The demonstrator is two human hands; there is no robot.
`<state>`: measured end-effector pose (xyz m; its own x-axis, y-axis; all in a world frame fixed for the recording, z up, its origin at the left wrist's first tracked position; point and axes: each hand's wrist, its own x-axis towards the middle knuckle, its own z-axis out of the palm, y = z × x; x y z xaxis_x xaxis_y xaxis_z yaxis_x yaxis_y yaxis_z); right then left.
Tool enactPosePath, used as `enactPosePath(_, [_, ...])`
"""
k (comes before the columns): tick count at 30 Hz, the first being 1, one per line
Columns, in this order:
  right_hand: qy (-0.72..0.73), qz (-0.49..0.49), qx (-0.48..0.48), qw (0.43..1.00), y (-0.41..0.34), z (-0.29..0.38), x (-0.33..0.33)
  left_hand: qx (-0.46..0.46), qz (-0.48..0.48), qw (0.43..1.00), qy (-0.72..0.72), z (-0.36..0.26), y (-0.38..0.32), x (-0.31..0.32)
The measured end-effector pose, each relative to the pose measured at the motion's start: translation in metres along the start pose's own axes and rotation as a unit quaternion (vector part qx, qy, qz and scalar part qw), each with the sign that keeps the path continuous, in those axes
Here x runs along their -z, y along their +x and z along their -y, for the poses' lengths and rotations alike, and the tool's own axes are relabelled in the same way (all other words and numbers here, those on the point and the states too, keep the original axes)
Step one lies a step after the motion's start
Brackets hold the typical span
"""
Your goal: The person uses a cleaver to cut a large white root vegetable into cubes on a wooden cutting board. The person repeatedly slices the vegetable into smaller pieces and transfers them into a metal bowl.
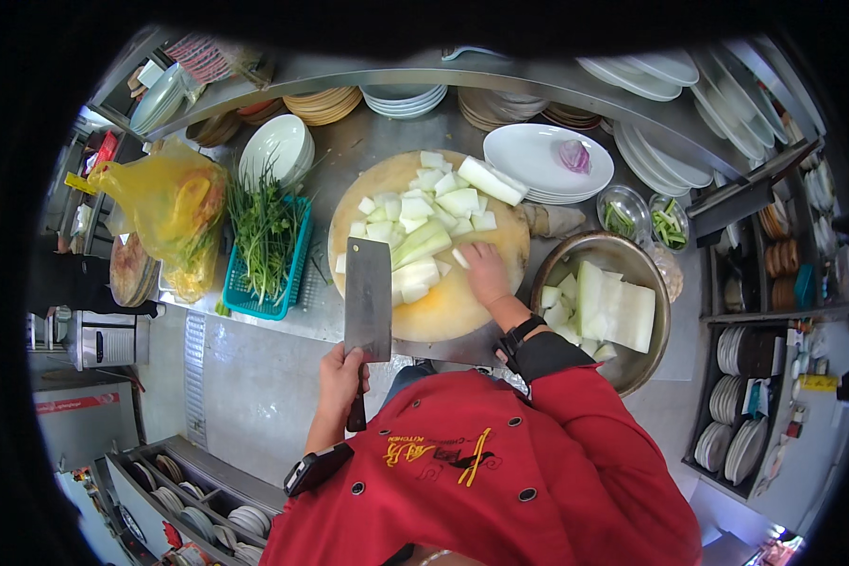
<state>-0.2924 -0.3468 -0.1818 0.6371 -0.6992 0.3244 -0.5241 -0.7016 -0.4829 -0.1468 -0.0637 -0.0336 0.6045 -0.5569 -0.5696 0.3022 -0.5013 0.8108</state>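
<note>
My left hand (343, 378) grips the dark handle of a broad cleaver (368, 297), its blade pointing away from me over the near left edge of the round chopping board (460, 311). On the board, my right hand (487, 269) has its fingertips against a small white gourd piece (460, 258); whether they pinch it cannot be told. Chunks of peeled pale-green gourd (416, 208) are heaped left of and beyond that hand. A longer gourd piece (492, 180) lies at the board's far right. Near my right forearm, a metal bowl (661, 339) holds large gourd slabs (617, 308) and smaller chunks.
Left of the board stand a teal basket (258, 305) of green herbs and a yellow plastic bag (177, 198). Beyond are white bowls (276, 148) and oval plates (530, 159) bearing a purple onion piece (574, 156). Small bowls of cut greens (621, 216) sit right, below a metal shelf (396, 76).
</note>
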Motion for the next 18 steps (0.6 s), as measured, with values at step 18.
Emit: enactPosePath(18, [-0.016,0.028,-0.066,0.997,-0.045,0.015,0.142,0.0,-0.048,0.998,-0.036,-0.004,0.008,0.025])
